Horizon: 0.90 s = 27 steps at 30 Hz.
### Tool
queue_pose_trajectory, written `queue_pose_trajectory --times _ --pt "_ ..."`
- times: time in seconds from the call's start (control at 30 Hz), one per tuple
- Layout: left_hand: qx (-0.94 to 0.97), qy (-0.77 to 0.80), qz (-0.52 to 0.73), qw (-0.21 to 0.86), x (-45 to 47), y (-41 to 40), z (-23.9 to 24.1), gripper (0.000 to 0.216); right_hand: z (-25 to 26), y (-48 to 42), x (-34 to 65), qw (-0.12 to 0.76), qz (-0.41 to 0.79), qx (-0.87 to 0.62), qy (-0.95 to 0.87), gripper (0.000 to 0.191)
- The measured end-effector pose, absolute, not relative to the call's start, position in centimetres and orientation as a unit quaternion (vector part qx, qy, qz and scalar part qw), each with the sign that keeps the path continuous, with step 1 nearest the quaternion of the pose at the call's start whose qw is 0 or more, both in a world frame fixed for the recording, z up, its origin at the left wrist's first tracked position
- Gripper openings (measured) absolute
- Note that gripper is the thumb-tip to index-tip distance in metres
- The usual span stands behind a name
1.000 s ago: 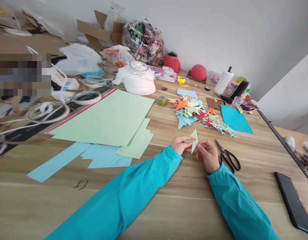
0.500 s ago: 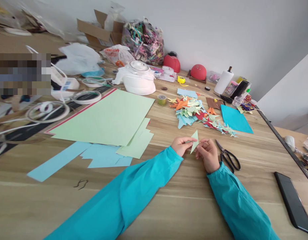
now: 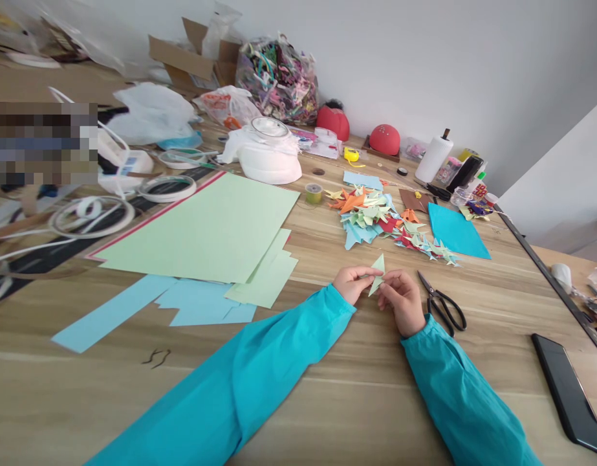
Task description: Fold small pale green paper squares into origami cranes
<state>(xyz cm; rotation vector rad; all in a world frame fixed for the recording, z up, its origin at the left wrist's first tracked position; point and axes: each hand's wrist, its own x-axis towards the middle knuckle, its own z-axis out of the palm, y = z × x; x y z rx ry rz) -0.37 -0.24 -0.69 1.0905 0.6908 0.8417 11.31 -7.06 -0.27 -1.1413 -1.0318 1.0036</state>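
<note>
Both my hands meet over the wooden table (image 3: 327, 401), pinching a small folded piece of pale green paper (image 3: 377, 272) between them. My left hand (image 3: 350, 282) grips its left side with thumb and fingers closed. My right hand (image 3: 403, 299) is curled, holding the right edge. The paper's point sticks up and its lower tip points down to the left. Both arms wear teal sleeves. Black scissors (image 3: 442, 304) lie just right of my right hand.
A pile of folded coloured paper shapes (image 3: 383, 223) lies beyond my hands, beside a teal sheet (image 3: 454, 232). Large green sheets (image 3: 206, 230) and light blue offcuts (image 3: 147, 307) lie to the left. A black phone (image 3: 567, 391) lies at right. Tape rolls, bags and boxes crowd the back.
The green paper has tilted and sunk slightly between my fingers; my hands have closed in on it a little. Nothing else has moved.
</note>
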Motion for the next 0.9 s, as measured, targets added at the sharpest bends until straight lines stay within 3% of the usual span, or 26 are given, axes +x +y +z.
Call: queue_pose_trajectory --times 0.3,0.57,0.9 --pt "0.525 0.307 0.395 0.689 -0.5 -0.5 -0.1 0.016 -0.5 -7.1 11.5 0.614 0.468 -0.475 -0.422 0.016" --pt "0.429 0.300 0.391 0.757 -0.3 -0.3 -0.8 0.041 -0.1 -7.1 11.3 0.606 0.445 -0.490 -0.441 0.018" --pt "0.514 0.324 0.397 0.688 -0.1 -0.6 -1.3 0.043 0.0 -7.4 11.2 0.596 0.432 -0.492 -0.466 0.014"
